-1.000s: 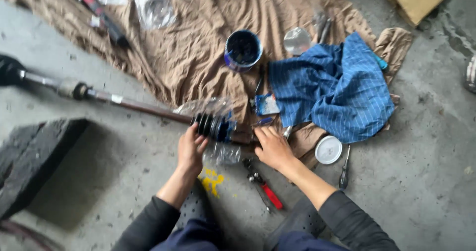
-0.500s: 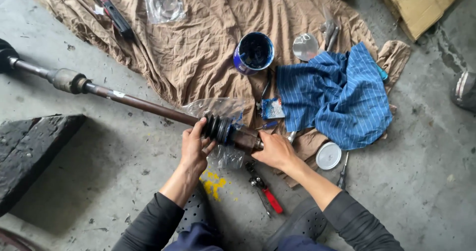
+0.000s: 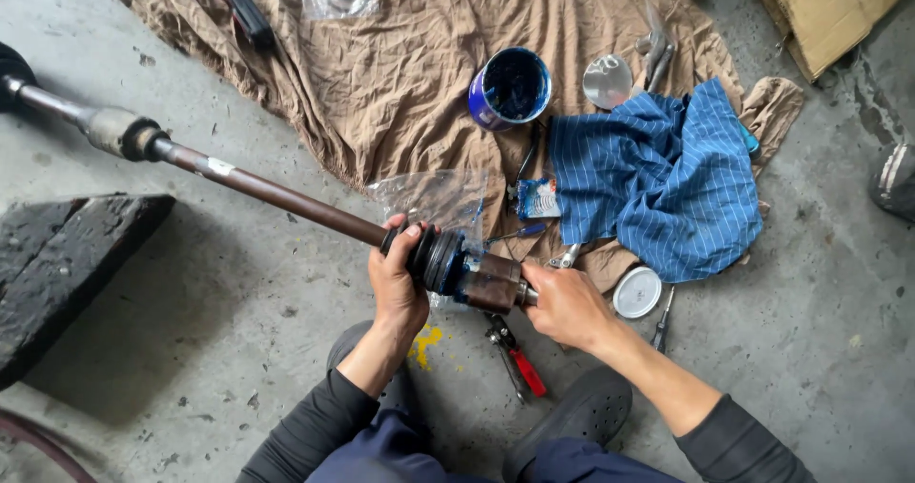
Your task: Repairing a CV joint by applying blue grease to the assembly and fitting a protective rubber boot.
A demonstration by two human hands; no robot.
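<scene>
Long rusty-brown steel axle shaft (image 3: 276, 195) across concrete floor (image 3: 238, 311); left hand (image 3: 398, 278) wrapped around black ribbed rubber boot (image 3: 437, 259), right hand (image 3: 562, 304) gripping brown metal joint end (image 3: 494, 283) (fingers closed); red-handled pliers (image 3: 515, 357) just below.

A long rusty-brown drive shaft (image 3: 276, 193) with a black ribbed rubber boot (image 3: 434, 257) lies slantwise over the concrete floor.
</scene>
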